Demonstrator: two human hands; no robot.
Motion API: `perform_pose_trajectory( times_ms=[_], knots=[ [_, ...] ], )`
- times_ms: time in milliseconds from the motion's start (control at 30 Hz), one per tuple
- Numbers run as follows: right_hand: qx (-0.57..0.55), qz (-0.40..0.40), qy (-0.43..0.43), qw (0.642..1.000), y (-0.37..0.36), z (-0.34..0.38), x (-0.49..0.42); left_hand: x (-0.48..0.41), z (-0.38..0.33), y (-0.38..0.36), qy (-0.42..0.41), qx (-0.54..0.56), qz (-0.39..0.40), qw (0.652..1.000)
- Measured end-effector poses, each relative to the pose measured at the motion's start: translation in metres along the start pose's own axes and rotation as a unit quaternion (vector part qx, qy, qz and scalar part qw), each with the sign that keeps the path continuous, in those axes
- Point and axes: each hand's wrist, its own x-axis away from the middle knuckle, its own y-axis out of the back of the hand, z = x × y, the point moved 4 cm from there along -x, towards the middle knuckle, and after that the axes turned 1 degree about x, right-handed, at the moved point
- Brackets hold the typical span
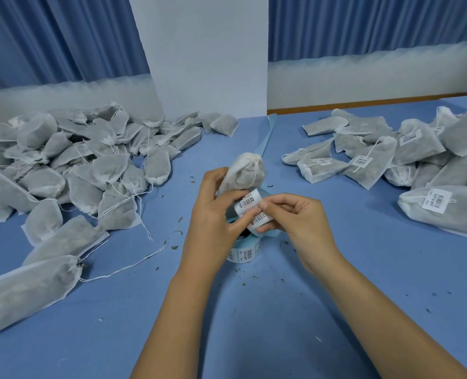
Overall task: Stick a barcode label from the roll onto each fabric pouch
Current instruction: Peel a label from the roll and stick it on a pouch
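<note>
Head view puts both hands over the middle of the blue table (pixel 254 318), mid-way through one labelling. The left hand (pixel 210 214) has its fingers curled round a pouch (pixel 244 173), held up with its drawstring end pointing far, and its thumb lies on the strip (pixel 250 201) of barcode labels pulled up against the pouch's near end. The right hand (pixel 300 222) pinches a label (pixel 262 218) between thumb and forefinger at the strip's edge. Whether that label has come free of its backing cannot be told. The roll (pixel 244 253) stands on the table just under the hands, partly hidden by the left hand. A pale blue liner (pixel 266 138) trails away from the hands toward the far wall. Green crumbs (pixel 254 277) are scattered on the table round the roll.

As for progress, the held pouch shows no label on the side in view, so its sticking looks not yet done. The right heap (pixel 390 154) is the finished stock: many pouches there carry a white barcode label face up, though some show none from this side. The left heap (pixel 63 165) is larger, runs from the far wall to the near left corner, and shows no labels at all. I judge that the greater part of the work remains, with well under half the pouches labelled. The roll seems to have many labels left.
</note>
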Motion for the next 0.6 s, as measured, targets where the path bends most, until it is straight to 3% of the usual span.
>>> perform_pose_trajectory(
  times_ms=[133,300,467,600],
  knots=[
    [0.004,-0.022,-0.020,1.000,0.0037,-0.0016,-0.0013,0.0000,0.0024,0.0052,0.003,-0.018,-0.054,0.998],
    [0.005,-0.010,-0.009,1.000,0.0025,-0.0018,-0.0008,0.0011,0.0007,0.0020,0.002,-0.006,-0.028,1.000],
    [0.020,-0.012,-0.005,1.000,0.0013,-0.0017,-0.0018,0.0011,0.0025,0.0063,0.033,-0.024,-0.099,0.994],
    [0.037,-0.001,0.004,0.999,-0.0011,-0.0028,-0.0017,0.0009,0.0022,0.0029,0.019,-0.016,-0.048,0.999]
  ],
)
